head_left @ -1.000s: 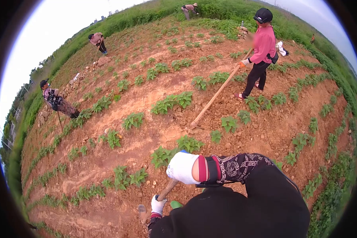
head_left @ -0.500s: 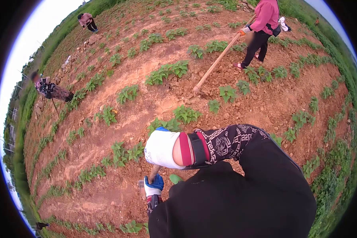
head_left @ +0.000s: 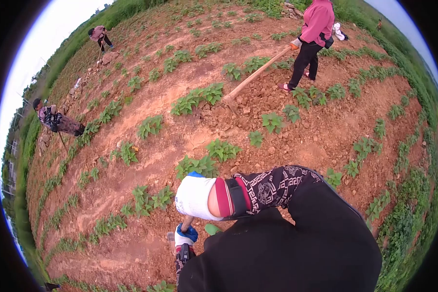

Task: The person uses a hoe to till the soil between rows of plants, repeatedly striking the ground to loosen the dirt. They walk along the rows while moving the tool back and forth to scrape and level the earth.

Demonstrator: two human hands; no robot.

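Note:
My right hand (head_left: 195,197), in a white glove with blue at the fingers, is closed around a wooden tool handle (head_left: 187,223). Its fingers are mostly hidden beneath the glove's back. Lower down, my left hand (head_left: 186,236), in a blue and white glove, is wrapped round the same handle. A small greyish piece (head_left: 171,236) shows just left of that hand, close over the soil. The tool's working end cannot be made out. A green rounded shape (head_left: 212,228) peeks out beside my black clothing.
Rows of leafy green plants (head_left: 196,99) cross the reddish soil (head_left: 160,131). A person in pink (head_left: 318,24) works a long-handled hoe (head_left: 258,73) ahead of me. Two more people, one bent over (head_left: 100,36) and one in patterned clothes (head_left: 56,117), stand at the left.
My view has shifted slightly, moving the field leftward. Both my hands keep their grip on the handle. The person in pink now holds the hoe shaft at a lower slant.

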